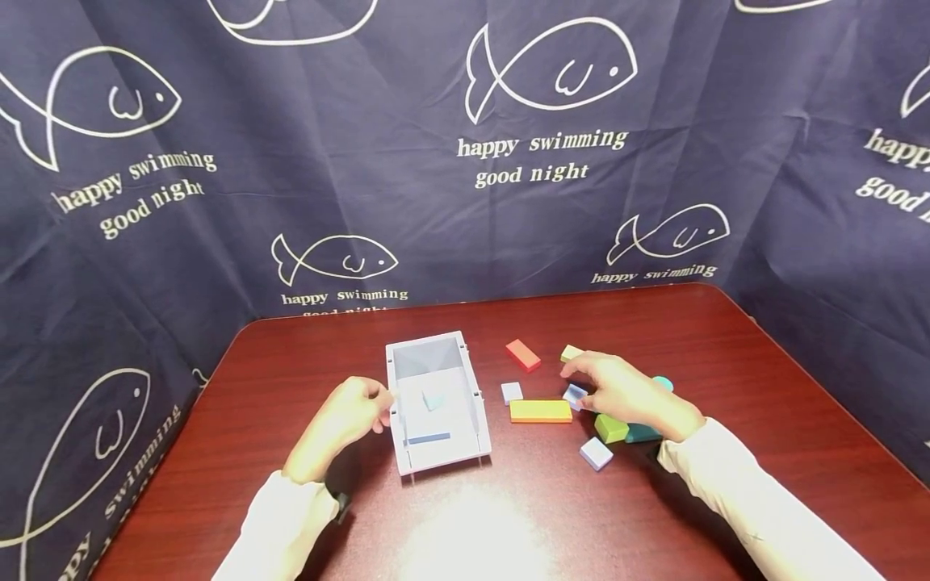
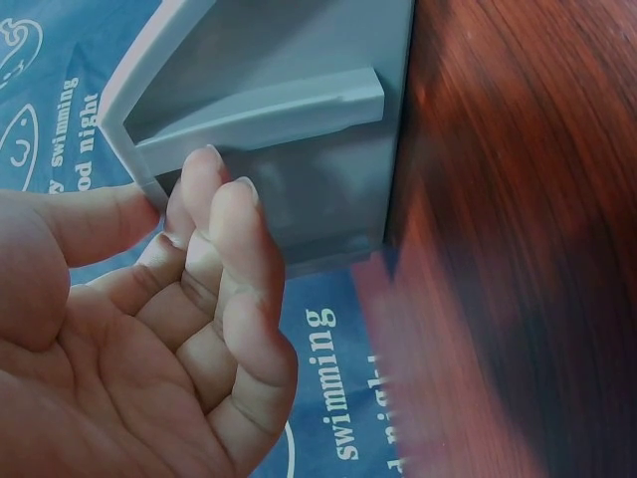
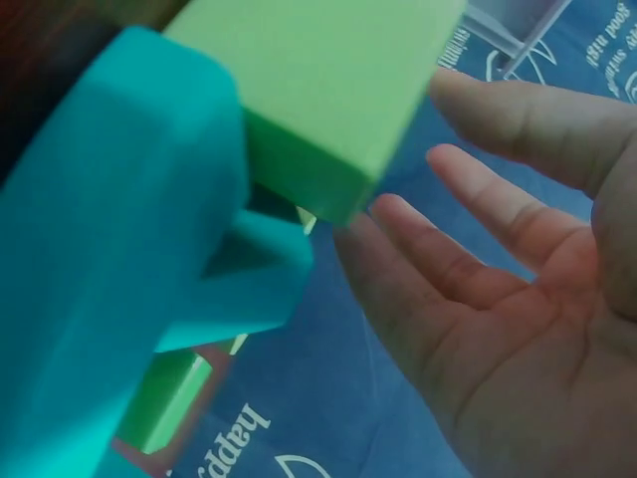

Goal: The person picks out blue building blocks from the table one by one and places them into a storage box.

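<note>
Pinching the rim of a smooth grey bin (image 1: 446, 462), the left hand (image 1: 345, 413) curls its fingers by the side wall, while the right hand (image 1: 625, 394), fingers loosely apart and gripping nothing visible, hangs over a lavender square (image 1: 574, 394). Crowding its palm are a chunky green block (image 3: 314, 90) and a rounded teal piece (image 3: 119, 219) (both loom in the right wrist view), with a yellow-and-orange slab (image 1: 541, 411) and a red bar (image 1: 523, 355) nearer the bin. Inside lie two blue pieces (image 1: 433, 400), and creased fish-printed cloth (image 1: 436, 194) hangs behind the glossy table (image 1: 291, 363).
</note>
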`<state>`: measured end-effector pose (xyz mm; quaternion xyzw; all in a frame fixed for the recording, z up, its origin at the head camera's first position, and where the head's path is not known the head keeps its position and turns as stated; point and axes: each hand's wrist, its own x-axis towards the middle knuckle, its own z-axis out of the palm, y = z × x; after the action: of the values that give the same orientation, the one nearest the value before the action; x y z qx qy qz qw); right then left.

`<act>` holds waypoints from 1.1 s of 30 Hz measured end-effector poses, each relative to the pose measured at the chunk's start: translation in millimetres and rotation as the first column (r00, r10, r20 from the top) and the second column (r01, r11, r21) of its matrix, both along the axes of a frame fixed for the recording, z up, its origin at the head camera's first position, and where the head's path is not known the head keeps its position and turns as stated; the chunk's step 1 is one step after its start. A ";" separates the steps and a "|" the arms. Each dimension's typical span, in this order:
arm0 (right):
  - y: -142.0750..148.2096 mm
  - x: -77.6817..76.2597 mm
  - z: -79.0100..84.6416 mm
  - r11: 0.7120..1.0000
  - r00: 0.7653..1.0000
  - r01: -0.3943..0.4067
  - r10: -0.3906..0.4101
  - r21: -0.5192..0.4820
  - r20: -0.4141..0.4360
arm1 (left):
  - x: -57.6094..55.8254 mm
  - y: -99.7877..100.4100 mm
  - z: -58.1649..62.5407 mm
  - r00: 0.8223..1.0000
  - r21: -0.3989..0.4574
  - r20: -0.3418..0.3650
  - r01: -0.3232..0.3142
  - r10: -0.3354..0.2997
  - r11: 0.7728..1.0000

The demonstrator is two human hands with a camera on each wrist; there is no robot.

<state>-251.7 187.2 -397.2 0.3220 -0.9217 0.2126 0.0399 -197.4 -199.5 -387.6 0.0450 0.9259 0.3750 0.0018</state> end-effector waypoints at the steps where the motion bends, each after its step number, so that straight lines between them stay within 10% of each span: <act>1: 0.0 -0.3 -1.1 1.000 1.000 -0.002 0.002 0.012 0.006 | -0.1 0.1 -0.1 1.000 -0.003 0.000 0.002 -0.002 1.000; 33: 2.9 -9.0 -16.2 0.998 0.997 0.002 -0.006 0.066 0.073 | -0.7 -0.2 0.4 1.000 0.001 0.003 0.001 -0.001 1.000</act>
<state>-260.7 190.1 -413.3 0.3133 -0.9297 0.1937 -0.0040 -198.1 -199.7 -387.3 0.0448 0.9258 0.3754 0.0034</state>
